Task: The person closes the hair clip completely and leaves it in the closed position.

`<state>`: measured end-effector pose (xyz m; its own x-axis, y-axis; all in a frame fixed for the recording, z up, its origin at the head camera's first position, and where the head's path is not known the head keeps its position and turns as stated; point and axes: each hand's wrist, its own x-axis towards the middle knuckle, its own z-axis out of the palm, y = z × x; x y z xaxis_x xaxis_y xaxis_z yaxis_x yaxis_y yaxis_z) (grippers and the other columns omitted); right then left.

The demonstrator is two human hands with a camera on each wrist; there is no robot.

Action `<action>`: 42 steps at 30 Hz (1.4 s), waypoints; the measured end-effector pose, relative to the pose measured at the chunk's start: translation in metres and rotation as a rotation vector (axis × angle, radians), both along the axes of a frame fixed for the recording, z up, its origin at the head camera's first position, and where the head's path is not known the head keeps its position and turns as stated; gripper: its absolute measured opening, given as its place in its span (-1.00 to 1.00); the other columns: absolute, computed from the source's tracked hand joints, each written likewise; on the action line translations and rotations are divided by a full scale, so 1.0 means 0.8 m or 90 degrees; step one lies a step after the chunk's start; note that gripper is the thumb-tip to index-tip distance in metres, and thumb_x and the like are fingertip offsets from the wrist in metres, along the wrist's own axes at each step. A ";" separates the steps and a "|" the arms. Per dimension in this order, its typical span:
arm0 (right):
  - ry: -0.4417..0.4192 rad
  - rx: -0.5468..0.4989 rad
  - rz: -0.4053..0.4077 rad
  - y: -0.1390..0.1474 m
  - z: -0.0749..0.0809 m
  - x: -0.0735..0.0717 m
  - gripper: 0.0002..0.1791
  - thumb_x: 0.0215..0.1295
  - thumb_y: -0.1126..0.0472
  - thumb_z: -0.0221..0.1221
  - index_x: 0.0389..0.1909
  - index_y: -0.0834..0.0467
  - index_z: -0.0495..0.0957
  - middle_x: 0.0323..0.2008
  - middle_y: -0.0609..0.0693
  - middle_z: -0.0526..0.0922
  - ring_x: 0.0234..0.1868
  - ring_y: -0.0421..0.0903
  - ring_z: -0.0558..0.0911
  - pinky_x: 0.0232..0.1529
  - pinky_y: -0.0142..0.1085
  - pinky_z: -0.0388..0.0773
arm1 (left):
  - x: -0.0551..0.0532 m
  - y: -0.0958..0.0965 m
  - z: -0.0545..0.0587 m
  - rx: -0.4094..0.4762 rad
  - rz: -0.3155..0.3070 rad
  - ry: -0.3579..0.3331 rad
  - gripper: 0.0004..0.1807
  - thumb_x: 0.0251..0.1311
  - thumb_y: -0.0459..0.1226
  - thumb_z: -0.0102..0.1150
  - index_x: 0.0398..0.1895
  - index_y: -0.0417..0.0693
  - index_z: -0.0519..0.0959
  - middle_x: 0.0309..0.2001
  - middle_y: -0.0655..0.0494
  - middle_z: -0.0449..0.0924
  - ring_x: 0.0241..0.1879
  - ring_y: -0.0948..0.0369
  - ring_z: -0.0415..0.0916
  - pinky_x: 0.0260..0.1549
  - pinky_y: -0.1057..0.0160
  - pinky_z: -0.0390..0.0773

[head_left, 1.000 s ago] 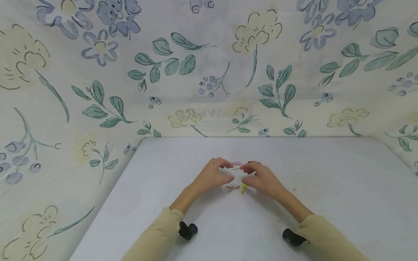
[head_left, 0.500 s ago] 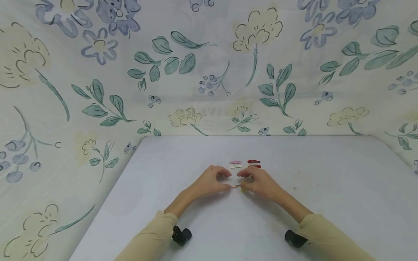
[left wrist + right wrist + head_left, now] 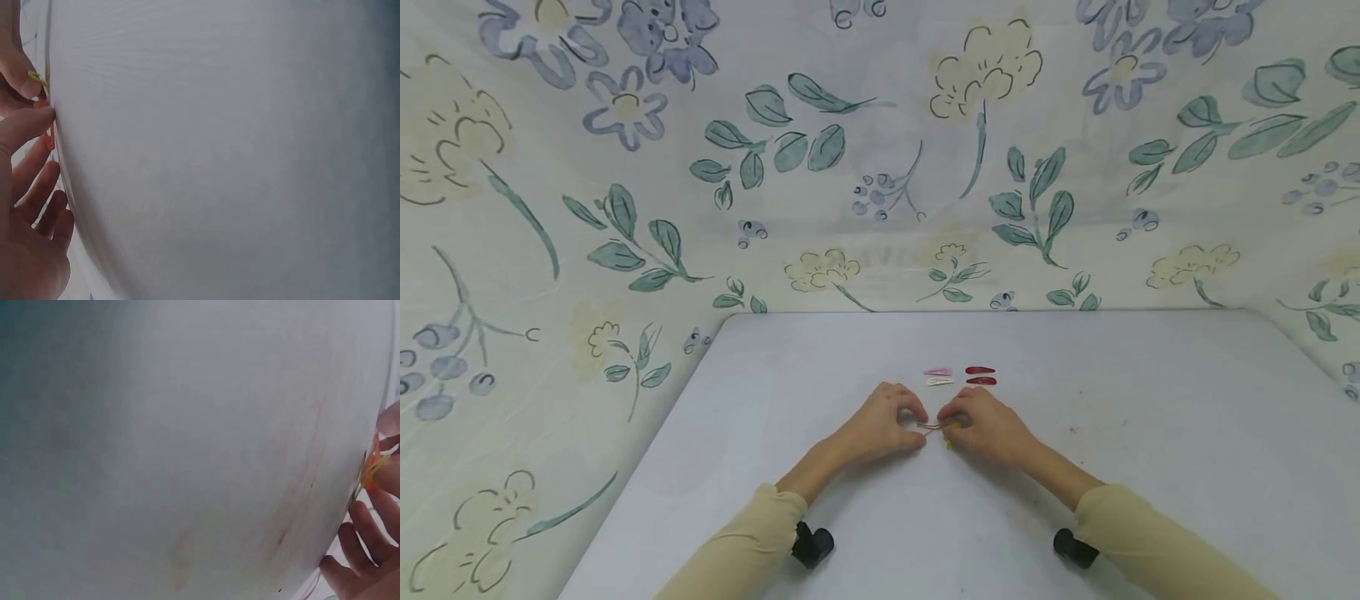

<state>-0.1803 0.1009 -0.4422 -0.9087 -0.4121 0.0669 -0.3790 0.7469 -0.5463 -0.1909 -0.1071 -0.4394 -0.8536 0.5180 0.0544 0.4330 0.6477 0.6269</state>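
In the head view, a thin orange-brown hair clip [image 3: 931,427] spans the gap between the two hands. My right hand [image 3: 988,427] pinches its right end between thumb and forefinger. My left hand [image 3: 880,423] is at the other end, thumb and forefinger apart on either side of it. The left wrist view shows the clip [image 3: 51,139] orange, partly behind the left thumb. A yellow hair clip [image 3: 950,444] lies by the right thumb, mostly hidden; in the right wrist view the yellow clip [image 3: 377,465] crosses before that thumb. Whether the thumb touches it, I cannot tell.
Behind the hands lie a pink hair clip [image 3: 937,372], a white hair clip [image 3: 940,382], and two red ones, a far red clip [image 3: 980,370] and a near red clip [image 3: 981,381]. The white table [image 3: 820,350] meets a flower-patterned cloth [image 3: 880,167] at its back edge.
Both hands have drawn back from the white clip toward the near orange one, uncovering the white and red clips. The right fingers have closed on the orange clip.
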 end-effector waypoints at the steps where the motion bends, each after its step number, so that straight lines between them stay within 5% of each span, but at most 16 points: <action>1: -0.001 0.007 -0.004 -0.001 0.000 0.000 -0.87 0.19 0.27 0.31 -0.25 0.05 0.73 -0.18 -0.09 0.62 -0.02 -0.05 0.54 0.06 -0.06 0.51 | 0.000 0.000 -0.001 -0.002 0.000 0.000 -0.81 0.00 -0.27 0.40 -0.27 -0.03 0.67 -0.04 0.10 0.56 0.12 0.08 0.34 0.22 -0.01 0.32; 9: -0.025 0.016 -0.030 -0.004 0.002 0.002 -0.92 0.19 0.27 0.33 -0.41 0.00 0.74 -0.21 -0.12 0.60 0.00 -0.06 0.53 0.10 -0.05 0.51 | 0.000 0.002 -0.002 -0.002 0.004 -0.009 -0.91 0.02 -0.27 0.40 -0.38 0.03 0.68 -0.02 0.09 0.56 0.13 0.08 0.34 0.20 -0.01 0.34; 23: -0.016 0.002 -0.017 -0.005 0.000 0.003 -0.91 0.18 0.28 0.33 -0.40 0.00 0.73 -0.22 -0.13 0.60 0.00 -0.07 0.53 0.11 -0.06 0.49 | 0.001 0.001 -0.003 -0.028 0.018 0.020 -0.93 0.06 -0.26 0.34 -0.37 0.05 0.65 -0.07 0.14 0.58 0.11 0.11 0.37 0.20 0.03 0.37; 42: -0.024 -0.040 -0.041 -0.005 0.013 0.000 -0.94 0.21 0.27 0.32 -0.35 0.03 0.68 -0.31 -0.17 0.62 -0.18 -0.16 0.58 0.04 -0.13 0.53 | 0.001 0.004 0.017 -0.051 0.063 0.056 -0.94 0.16 -0.22 0.29 -0.32 0.06 0.69 -0.23 0.16 0.60 -0.15 0.16 0.50 -0.11 0.13 0.48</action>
